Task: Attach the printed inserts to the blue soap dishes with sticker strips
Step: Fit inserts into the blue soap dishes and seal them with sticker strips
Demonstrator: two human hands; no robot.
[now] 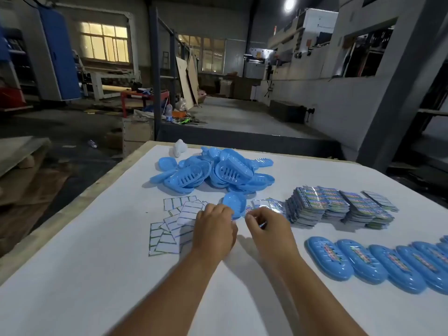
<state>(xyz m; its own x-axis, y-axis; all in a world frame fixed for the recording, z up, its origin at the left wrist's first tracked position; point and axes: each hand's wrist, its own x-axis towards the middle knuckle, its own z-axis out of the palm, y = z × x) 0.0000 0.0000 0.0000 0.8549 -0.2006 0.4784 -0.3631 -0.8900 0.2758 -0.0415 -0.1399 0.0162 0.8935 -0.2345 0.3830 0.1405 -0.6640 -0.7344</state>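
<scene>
Left hand: my left hand (214, 226) curls round the near rim of one blue soap dish (234, 204), holding it tipped up off the table (97, 275).
Right hand: my right hand (263, 226) has fingers curled, pinching something small at the fingertips (249, 217); it looks like a sticker strip or an insert edge, too small to tell which.
Dish in hand: just beyond both hands, between the backing sheets (172, 224) to my left and the loose inserts (266, 205) to my right.
Step (judgement): one dish taken up, insert or strip being readied; not yet fixed on.
Next move (judgement): needs the insert laid flat on the dish, centred, then the strip pressed across it.
Supply: pile of bare dishes (213, 170) further out; stacks of printed inserts (339, 207) to the right.
Finished: row of dishes with inserts (378, 263) at near right, overlapping.
Writing: the inserts show coloured print, but nothing is legible; no brand readable.
</scene>
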